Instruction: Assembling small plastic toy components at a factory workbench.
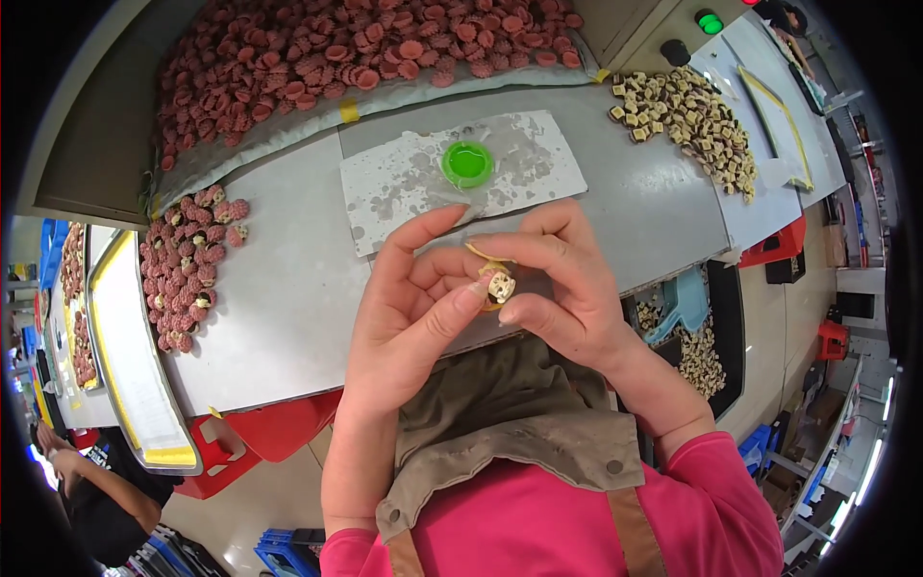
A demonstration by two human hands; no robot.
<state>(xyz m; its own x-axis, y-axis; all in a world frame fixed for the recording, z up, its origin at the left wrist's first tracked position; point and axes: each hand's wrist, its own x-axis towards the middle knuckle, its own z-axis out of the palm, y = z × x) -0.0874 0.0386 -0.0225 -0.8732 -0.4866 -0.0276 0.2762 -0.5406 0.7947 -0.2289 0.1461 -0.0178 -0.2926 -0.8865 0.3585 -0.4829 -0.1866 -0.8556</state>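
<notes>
Both my hands meet over the near edge of the grey worktable [288,288]. My left hand [409,308] and my right hand [558,274] pinch one small tan and cream part [497,285] between thumbs and fingertips. A thin yellowish rim shows at the part's top. Beyond my fingers lies a worn white sheet [404,178] with a green round dish [467,163] on it. Pinkish red round parts lie in a pile [187,260] to my left.
A big heap of the pinkish red parts [356,58] fills the back of the table. Small tan and dark parts [687,120] are piled at the right. A bin of similar parts [697,351] sits below the table's right side. Another person [91,490] is at lower left.
</notes>
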